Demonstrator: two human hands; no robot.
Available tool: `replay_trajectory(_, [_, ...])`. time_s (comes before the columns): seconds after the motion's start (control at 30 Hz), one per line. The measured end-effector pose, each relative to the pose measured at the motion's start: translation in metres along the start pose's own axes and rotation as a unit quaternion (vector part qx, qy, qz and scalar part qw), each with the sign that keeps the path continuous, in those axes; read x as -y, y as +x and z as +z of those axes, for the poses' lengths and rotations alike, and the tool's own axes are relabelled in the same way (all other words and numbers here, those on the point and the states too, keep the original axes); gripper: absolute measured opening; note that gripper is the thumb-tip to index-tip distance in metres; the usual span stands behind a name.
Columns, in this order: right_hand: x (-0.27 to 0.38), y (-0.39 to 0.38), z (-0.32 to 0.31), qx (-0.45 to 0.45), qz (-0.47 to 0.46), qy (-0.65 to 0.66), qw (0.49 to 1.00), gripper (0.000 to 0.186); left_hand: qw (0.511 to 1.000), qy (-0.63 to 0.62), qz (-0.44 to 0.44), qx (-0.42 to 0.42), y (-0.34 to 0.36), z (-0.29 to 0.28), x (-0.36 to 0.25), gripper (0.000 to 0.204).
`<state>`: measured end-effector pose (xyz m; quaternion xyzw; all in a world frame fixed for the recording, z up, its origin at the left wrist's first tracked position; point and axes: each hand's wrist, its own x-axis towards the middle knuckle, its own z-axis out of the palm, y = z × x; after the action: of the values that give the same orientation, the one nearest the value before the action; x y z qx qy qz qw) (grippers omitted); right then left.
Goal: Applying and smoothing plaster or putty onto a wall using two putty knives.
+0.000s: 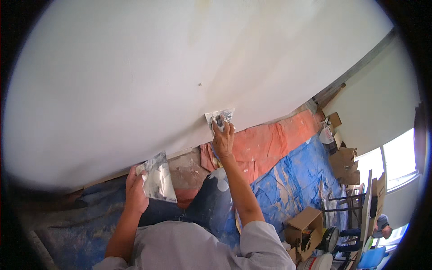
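Observation:
My right hand (222, 139) grips a metal scraper blade (226, 114) smeared with white paste, held at the lower part of the white wall (126, 67). My left hand (137, 195) is closed on a wider metal putty blade (162, 175), which has white paste near its handle and sits just beside the bottom of the wall, to the left of my right hand. The wall carries a faint beige streak above the scraper. My jeans-clad knee, with a pale patch on it, shows between my arms.
Orange sheeting (261, 148) and a crumpled blue tarp (297, 175) cover the floor along the wall. Cardboard boxes (344, 162), containers (317, 263), boards and a metal stand crowd the right side. Another person (384, 228) is at the far lower right, near bright windows (398, 159).

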<state>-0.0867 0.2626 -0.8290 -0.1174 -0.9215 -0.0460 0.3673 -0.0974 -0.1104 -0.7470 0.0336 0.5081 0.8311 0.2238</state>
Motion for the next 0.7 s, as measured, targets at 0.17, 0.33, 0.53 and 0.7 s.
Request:
replay_trajectory(0.17, [0.027, -0.028, -0.046, 0.004, 0.088, 0.212, 0.973, 0.052, 1.000, 0.003, -0.019, 0.003, 0.018, 0.002, 0.035, 0.034])
replay_trajectory(0.33, [0.099, -0.049, -0.158, 0.064, 0.210, 0.590, 0.777, 0.057, 0.999, -0.024, -0.002, -0.034, 0.032, 0.044, 0.066, 0.028])
replay_trajectory(0.53, [0.083, -0.046, -0.193, 0.208, -0.057, 0.198, 0.956, 0.051, 0.971, 0.211, 0.112, -0.006, 0.024, 0.047, 0.049, 0.029])
replay_trajectory(0.7, [-0.004, 0.051, -0.226, 0.045, -0.070, 0.134, 0.987, 0.036, 0.995, -0.032, 0.091, 0.021, 0.009, 0.027, -0.006, 0.027])
